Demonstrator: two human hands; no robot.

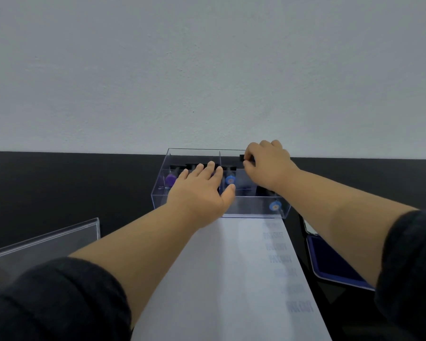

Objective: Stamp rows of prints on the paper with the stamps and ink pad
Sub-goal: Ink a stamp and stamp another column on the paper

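Observation:
A white sheet of paper (221,279) lies on the black table, with a column of blue prints (284,264) down its right side. Behind it stands a clear divided box (251,209) holding several stamps, among them a purple-topped stamp (170,179) and two blue-topped stamps (230,179). My left hand (202,190) reaches over the box's left half with fingers straight. My right hand (268,164) is over the right half, its fingers pinching a black stamp (242,157). The blue ink pad (335,262) lies open to the right of the paper, partly hidden by my right forearm.
A clear acrylic stand (47,242) sits at the near left on the black table (71,188). A pale wall (207,70) rises directly behind the box. A small white-edged object (308,228) lies beside the ink pad.

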